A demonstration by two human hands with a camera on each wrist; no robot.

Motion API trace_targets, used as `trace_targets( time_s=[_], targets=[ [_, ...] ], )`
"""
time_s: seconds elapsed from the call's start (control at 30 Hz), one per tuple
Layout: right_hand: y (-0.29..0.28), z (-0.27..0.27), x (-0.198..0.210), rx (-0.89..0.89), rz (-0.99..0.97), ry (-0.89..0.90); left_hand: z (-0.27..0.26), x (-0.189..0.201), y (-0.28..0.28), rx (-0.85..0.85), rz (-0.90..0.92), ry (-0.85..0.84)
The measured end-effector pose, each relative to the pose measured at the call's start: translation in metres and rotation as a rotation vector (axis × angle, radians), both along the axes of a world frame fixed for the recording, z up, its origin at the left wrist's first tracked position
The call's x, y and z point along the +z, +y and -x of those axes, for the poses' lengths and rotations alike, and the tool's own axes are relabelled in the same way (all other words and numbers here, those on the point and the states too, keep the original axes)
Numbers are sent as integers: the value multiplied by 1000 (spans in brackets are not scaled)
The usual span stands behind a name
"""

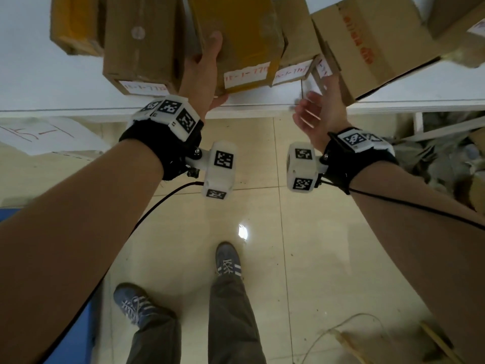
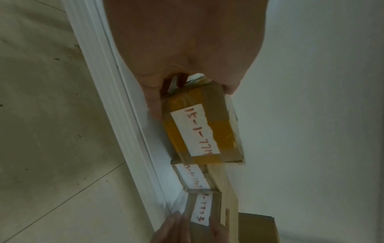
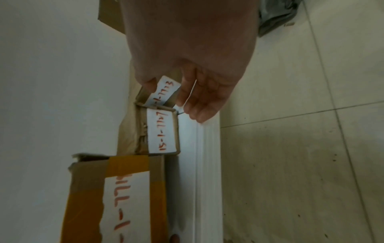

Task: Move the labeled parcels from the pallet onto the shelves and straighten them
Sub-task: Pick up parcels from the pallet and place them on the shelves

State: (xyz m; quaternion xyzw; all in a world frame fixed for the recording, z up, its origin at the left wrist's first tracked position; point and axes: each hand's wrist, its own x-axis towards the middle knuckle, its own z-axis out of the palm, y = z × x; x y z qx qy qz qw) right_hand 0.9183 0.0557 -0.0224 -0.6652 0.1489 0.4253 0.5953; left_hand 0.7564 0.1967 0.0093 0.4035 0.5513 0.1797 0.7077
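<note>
A white shelf (image 1: 39,74) carries a row of labelled cardboard parcels. My left hand (image 1: 210,69) grips the yellow-taped parcel (image 1: 244,43) at its front left corner, fingers along its side and thumb under the front edge. The left wrist view shows that parcel (image 2: 203,131) between thumb and fingers. Right of it stand a smaller labelled parcel (image 1: 294,48) and a narrow parcel (image 1: 323,65). My right hand (image 1: 315,106) hovers at the narrow parcel's front. In the right wrist view the thumb and loosely bent fingers straddle its label (image 3: 164,92); contact is unclear.
More parcels stand left (image 1: 139,40) and far left (image 1: 73,22), and a large tilted box (image 1: 372,43) stands right of the narrow one. Grey bags (image 1: 433,158) lie under the shelf at right. A blue surface (image 1: 10,219) and a written sheet (image 1: 39,135) are at left.
</note>
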Motion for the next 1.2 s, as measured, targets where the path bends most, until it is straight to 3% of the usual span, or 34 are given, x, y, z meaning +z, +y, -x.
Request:
trace_targets(
  time_s=[0.17,0.33,0.57,0.63,0.77,0.83,0.9,1.1,1.2],
  targets=[
    [-20,-11,-8,-111,-5,20,-1,-7,-1,-27,-20,93],
    [-23,-28,-3,-276,26,-85,-4,-12,-2,-14,-73,129],
    [-26,-69,5,-540,227,-234,-5,-26,6,47,-134,125],
    [-31,-81,0,-555,299,-290,-5,-30,7,54,-195,129],
    [-44,-80,0,-464,189,-333,-3,-31,2,-23,-386,132],
    [-37,-85,-7,-615,188,-436,-4,-32,2,-36,-428,92],
    [-33,-99,-23,-690,231,-513,-5,-35,2,-19,-445,86],
    [-32,-82,-2,-710,232,-583,-10,-39,2,-3,-423,47],
    [-33,-72,1,-629,143,-555,-13,-41,3,-19,-422,61]
  ],
)
